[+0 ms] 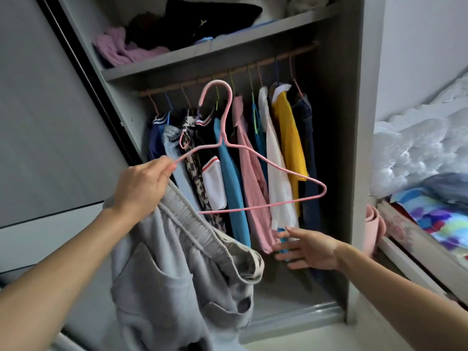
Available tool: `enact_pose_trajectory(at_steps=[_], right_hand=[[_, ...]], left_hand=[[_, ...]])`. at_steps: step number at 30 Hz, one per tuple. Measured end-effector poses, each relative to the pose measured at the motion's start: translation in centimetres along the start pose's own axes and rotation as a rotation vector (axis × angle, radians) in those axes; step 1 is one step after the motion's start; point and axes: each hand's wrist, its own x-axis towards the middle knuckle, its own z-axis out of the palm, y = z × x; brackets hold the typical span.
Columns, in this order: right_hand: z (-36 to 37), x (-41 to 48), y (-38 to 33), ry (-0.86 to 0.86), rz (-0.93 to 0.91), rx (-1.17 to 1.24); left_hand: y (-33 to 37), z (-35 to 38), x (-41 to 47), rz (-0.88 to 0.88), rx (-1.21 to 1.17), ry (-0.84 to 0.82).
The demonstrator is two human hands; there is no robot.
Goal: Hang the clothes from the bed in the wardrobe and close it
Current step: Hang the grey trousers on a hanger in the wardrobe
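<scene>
Grey trousers (177, 274) hanging from our left hand (141, 188), its fingers also pinching one end of a pink hanger (217, 83), our right hand (309, 249) open-fingered and holding nothing, near hems hanging in the wardrobe (354, 122)

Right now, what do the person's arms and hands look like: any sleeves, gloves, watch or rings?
Both are bare. The left hand and right hand wear no gloves, and no rings show. The left forearm and right forearm are uncovered to the frame edge: no sleeve, watch or bracelet in view.
</scene>
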Motion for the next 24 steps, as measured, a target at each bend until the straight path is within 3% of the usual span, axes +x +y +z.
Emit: enact_pose_trajectory(at_steps=[4,9,11,13,16,17,24], right_hand=[[5.5,2.0,0.7,0.085,-0.052,-0.336],[9.5,5.0,2.2,0.606,-0.110,-0.576],[9.2,5.0,2.5,0.709,-0.103,-0.703],[8.9,5.6,2.7,0.633,-0.052,-0.490],[8.8,5.9,2.1,0.468,0.055,0.119],[8.7,6.1,1.7,0.443,0.069,0.139],[9.3,8.3,1.2,0.543,0.071,-0.568]], left_hand=[[1.0,1.0,-1.0,-0.053,-0.040,-0.031],[3.1,1.4,-1.4,-0.067,-0.185,-0.055],[3.3,1.1,-1.5,-0.101,-0.246,-0.050],[3.5,0.6,-1.5,-0.125,-0.292,-0.039],[3.9,-0.2,-1.1,-0.128,-0.370,-0.027],[4.0,-0.6,-1.1,-0.130,-0.398,-0.024],[4.2,-1.7,-1.3,-0.073,-0.437,-0.037]])
